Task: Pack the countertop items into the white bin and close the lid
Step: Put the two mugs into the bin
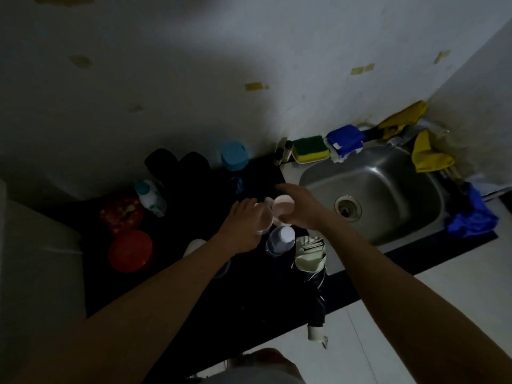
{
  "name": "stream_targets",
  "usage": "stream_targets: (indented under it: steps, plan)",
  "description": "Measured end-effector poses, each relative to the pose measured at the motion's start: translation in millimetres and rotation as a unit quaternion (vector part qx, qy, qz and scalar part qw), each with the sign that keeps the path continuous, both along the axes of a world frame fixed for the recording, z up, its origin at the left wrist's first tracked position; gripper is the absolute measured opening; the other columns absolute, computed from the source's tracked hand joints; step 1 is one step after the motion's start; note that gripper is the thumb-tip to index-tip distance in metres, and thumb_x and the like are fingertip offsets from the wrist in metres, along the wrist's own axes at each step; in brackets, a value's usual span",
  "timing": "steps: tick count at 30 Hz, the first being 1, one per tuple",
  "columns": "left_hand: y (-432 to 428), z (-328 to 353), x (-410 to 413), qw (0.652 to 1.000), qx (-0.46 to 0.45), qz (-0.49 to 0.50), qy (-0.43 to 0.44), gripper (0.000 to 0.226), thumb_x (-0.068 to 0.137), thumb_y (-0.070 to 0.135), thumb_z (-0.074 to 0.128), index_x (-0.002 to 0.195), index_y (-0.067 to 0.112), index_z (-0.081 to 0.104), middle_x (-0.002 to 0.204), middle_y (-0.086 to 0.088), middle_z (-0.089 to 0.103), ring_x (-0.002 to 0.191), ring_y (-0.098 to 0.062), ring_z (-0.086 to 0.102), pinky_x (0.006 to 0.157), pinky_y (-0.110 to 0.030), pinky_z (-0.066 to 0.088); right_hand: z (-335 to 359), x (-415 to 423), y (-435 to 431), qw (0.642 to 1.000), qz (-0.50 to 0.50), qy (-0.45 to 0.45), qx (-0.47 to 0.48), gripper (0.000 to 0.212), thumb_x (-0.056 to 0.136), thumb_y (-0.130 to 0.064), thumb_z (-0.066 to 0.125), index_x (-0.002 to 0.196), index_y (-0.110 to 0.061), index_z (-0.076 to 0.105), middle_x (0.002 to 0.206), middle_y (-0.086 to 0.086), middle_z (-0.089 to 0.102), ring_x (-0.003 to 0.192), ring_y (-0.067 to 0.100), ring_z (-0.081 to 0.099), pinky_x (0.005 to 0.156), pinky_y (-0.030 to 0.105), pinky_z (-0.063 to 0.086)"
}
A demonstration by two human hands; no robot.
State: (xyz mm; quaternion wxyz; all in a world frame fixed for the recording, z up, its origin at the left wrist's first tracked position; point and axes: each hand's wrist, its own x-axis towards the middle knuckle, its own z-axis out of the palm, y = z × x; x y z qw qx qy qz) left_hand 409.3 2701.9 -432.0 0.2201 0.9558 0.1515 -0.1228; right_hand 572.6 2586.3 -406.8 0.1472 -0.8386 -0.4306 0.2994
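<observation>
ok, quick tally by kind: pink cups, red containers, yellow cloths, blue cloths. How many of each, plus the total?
pink cups: 2
red containers: 2
yellow cloths: 2
blue cloths: 2
Total: 8

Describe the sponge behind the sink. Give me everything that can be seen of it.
The sponge is a rectangular block in two layers: a dark green scouring pad on top and soft-looking yellow foam beneath. It lies flat, green side up, on the ledge behind the back left corner of the sink, close to the wall. A blue cloth sits at its right end and small dark bottles at its left; whether either touches it cannot be told.
</observation>
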Motion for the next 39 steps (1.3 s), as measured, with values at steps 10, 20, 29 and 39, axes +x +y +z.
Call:
stream_targets:
  steps: [10,20,29,39]
  plan:
    - [-1,-27,26,0.998,0.049,-0.007,0.025,0.070,0.079,0.029,0.067,0.140,0.017,0.035,0.134,-0.012,0.042,0.124,-0.033,0.044,0.112,-0.052,0.027,-41,5,12,0.987,0.072,-0.079,-0.117,0.092,0.076,-0.037,0.077,0.150,-0.028,0.023,0.153,0.003,0.027,0.136,0.034,0.029,0.103,0.049,0.035]
    - [2,-12,14,0.998,0.023,0.021,-0.045,0.077,0.076,0.037,0.069,0.143,0.023,0.033,0.129,-0.007,0.041,0.107,-0.031,0.049,0.085,-0.040,0.045,-35,1,4,0.994,0.012,-0.077,-0.070,0.087,0.064,-0.047,0.074,0.140,-0.034,0.034,0.136,0.004,0.041,0.124,0.034,0.040,0.096,0.049,0.042]
    - [10,48,2,0.991,0.027,0.042,-0.123,0.083,0.069,0.041,0.070,0.143,0.022,0.036,0.133,-0.004,0.042,0.111,-0.029,0.048,0.088,-0.039,0.044,45,-12,-14,0.992,-0.053,-0.107,0.037,0.089,0.063,-0.035,0.077,0.141,-0.032,0.035,0.138,0.003,0.037,0.125,0.030,0.032,0.100,0.043,0.036]
    - [10,134,-48,0.957,0.025,0.069,-0.281,0.066,0.063,0.040,0.073,0.122,0.021,0.053,0.120,0.001,0.055,0.106,-0.022,0.052,0.088,-0.034,0.044,150,-46,-26,0.975,-0.072,-0.142,0.157,0.081,0.065,-0.032,0.077,0.137,-0.037,0.042,0.127,-0.003,0.040,0.112,0.019,0.036,0.098,0.036,0.031]
